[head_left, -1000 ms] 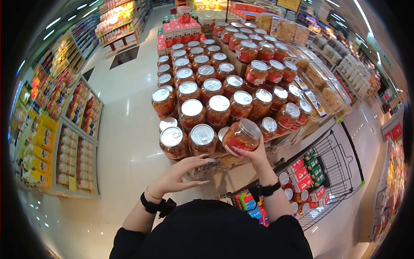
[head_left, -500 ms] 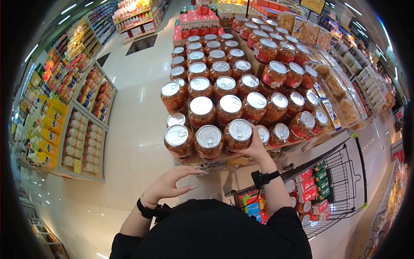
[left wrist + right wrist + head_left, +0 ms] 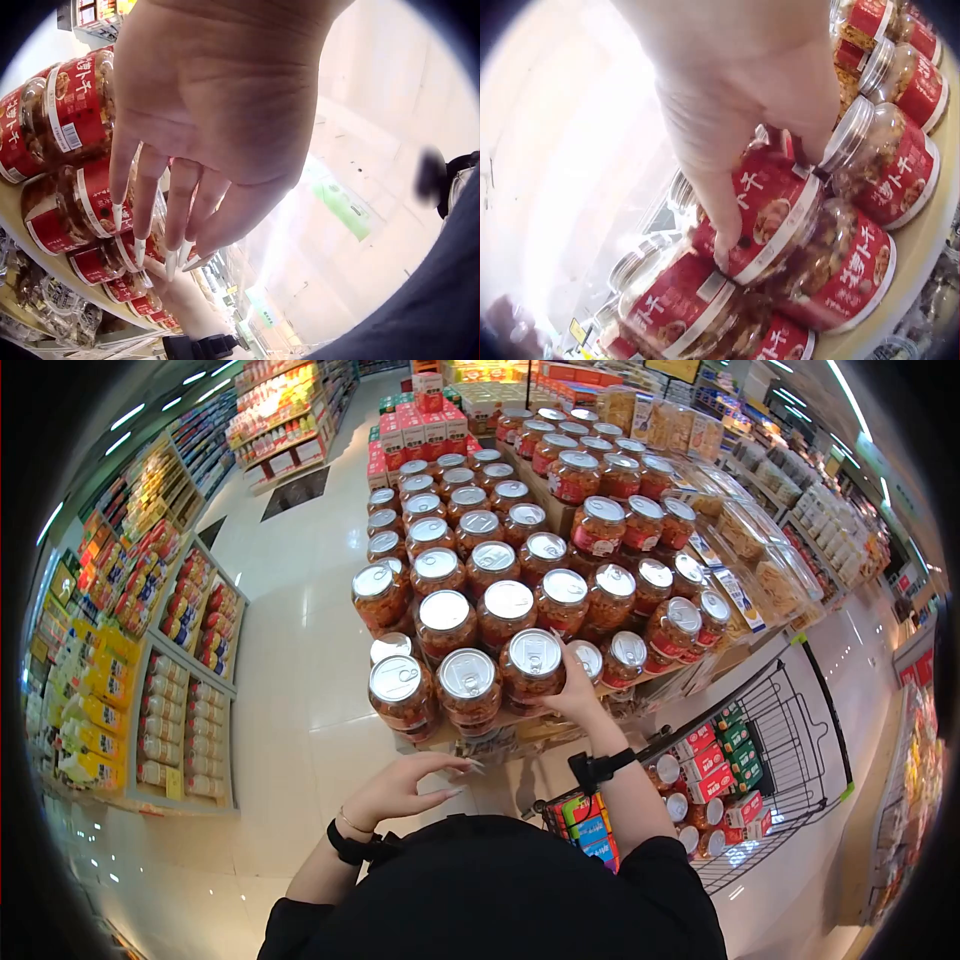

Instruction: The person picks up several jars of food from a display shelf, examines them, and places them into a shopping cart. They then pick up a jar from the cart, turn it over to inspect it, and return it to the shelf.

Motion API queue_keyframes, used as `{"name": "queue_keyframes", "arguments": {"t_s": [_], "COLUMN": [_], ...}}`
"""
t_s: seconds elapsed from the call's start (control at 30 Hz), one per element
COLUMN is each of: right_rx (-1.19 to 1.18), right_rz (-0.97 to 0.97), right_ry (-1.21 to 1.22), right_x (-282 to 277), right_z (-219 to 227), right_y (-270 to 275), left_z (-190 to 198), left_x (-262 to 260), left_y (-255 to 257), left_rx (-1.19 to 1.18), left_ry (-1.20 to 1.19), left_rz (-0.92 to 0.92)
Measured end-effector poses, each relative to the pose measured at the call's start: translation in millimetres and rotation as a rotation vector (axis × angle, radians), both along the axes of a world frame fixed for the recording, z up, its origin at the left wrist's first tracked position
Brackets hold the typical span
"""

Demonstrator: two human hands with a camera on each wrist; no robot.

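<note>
A display stand (image 3: 520, 740) carries several clear jars with silver lids and red labels. My right hand (image 3: 572, 686) grips one jar (image 3: 532, 656), which stands upright in the front row beside two others. In the right wrist view the thumb (image 3: 721, 238) presses on the red label of this jar (image 3: 787, 225), with my right hand (image 3: 765, 199) wrapped round it from above. My left hand (image 3: 408, 784) hovers flat before the stand and holds nothing. The left wrist view shows my left hand (image 3: 161, 247) with straight fingers, close to the labelled jars (image 3: 75, 112).
A wire shopping cart (image 3: 790, 760) with red and green boxes and several jars stands at my right. Clear tubs of snacks (image 3: 760, 575) line the stand's right side. Low shelves of packets (image 3: 180, 680) stand at the left across a glossy floor (image 3: 300, 660).
The jar, tilted in my right hand a second ago, now stands upright in the front row with the hand still on it. My left hand has drawn back slightly toward my body.
</note>
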State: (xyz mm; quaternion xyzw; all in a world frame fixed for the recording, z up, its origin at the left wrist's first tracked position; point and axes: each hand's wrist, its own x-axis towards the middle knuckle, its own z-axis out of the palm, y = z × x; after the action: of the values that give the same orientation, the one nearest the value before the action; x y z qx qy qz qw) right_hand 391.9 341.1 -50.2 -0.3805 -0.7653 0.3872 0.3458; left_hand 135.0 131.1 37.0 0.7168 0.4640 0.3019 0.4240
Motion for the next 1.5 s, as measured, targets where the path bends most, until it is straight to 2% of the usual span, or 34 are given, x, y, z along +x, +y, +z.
{"name": "queue_keyframes", "arguments": {"t_s": [0.1,0.17,0.2,0.23,0.3,0.37,0.43,0.53,0.6,0.7,0.87,0.9,0.97,1.0,1.03,1.1,1.23,1.3,1.37,1.4,1.43,1.47,1.5], "right_rx": [-0.003,0.314,0.135,0.14,-0.28,-0.389,-0.44,-0.505,-0.488,-0.518,-0.57,-0.575,-0.601,-0.616,-0.618,-0.682,-0.618,-0.647,-0.716,-0.728,-0.683,-0.622,-0.628], "right_rz": [-0.165,-0.323,-0.286,-0.314,-0.271,-0.326,-0.42,-0.658,-0.862,-1.04,-1.163,-1.174,-1.151,-1.139,-1.138,-1.101,-1.045,-1.051,-1.223,-1.2,-1.179,-1.138,-1.113], "right_ry": [0.046,-0.077,-0.133,-0.137,0.261,0.045,0.054,0.079,0.1,0.164,-0.001,-0.008,0.135,0.298,0.3,0.694,0.961,0.943,0.531,0.529,0.217,-0.089,-0.086], "right_x": [-2.2,3.3,14.3,23.6,41.0,80.5,118.5,147.0,155.1,162.6,151.4,152.6,152.5,153.7,156.3,166.6,198.2,211.2,219.5,237.9,264.4,279.3,280.0], "right_z": [-14.0,-24.8,-27.3,-20.0,0.8,-22.5,-44.0,-44.2,-42.1,-45.5,-27.8,-26.3,-21.2,-18.3,-13.9,-8.2,-23.3,-43.7,-64.1,-98.7,-148.6,-177.2,-181.1], "right_y": [-22.4,-36.2,-46.6,-63.3,-105.1,-140.1,-184.6,-257.4,-301.1,-356.0,-406.3,-411.4,-415.1,-415.2,-412.3,-402.2,-368.3,-337.4,-309.2,-297.6,-285.8,-275.4,-267.0], "left_z": [-4.2,-5.4,-5.3,-4.9,-4.9,-7.4,-14.4,-20.8,-35.1,-47.5,-66.4,-67.9,-70.3,-71.3,-71.5,-69.9,-64.6,-60.5,-57.3,-55.0,-52.5,-50.1,-48.4], "left_x": [-9.0,-16.4,-20.7,-25.1,-32.6,-39.8,-45.1,-46.0,-45.5,-33.9,0.5,7.1,17.8,21.3,24.7,30.8,32.5,36.5,41.6,45.7,50.4,55.0,58.5], "left_y": [-1.4,-3.3,-4.4,-5.7,-8.3,-9.5,-13.0,-19.8,-21.3,-21.4,-20.5,-21.8,-25.9,-27.5,-28.2,-28.3,-28.1,-29.6,-33.3,-35.9,-38.3,-40.1,-42.0], "left_rx": [0.013,0.029,0.014,-0.002,-0.007,-0.021,-0.032,-0.073,-0.129,-0.205,-0.185,-0.193,-0.21,-0.213,-0.23,-0.239,-0.283,-0.321,-0.398,-0.399,-0.436,-0.471,-0.472], "left_ry": [-0.035,-0.07,-0.07,-0.069,-0.081,-0.095,-0.101,-0.106,-0.127,-0.128,-0.105,-0.112,-0.108,-0.107,-0.116,-0.119,-0.15,-0.18,-0.189,-0.183,-0.226,-0.268,-0.262], "left_rz": [-0.067,-0.124,-0.127,-0.13,-0.165,-0.207,-0.24,-0.303,-0.375,-0.456,-0.569,-0.578,-0.584,-0.584,-0.593,-0.595,-0.507,-0.44,-0.351,-0.327,-0.294,-0.26,-0.236]}}
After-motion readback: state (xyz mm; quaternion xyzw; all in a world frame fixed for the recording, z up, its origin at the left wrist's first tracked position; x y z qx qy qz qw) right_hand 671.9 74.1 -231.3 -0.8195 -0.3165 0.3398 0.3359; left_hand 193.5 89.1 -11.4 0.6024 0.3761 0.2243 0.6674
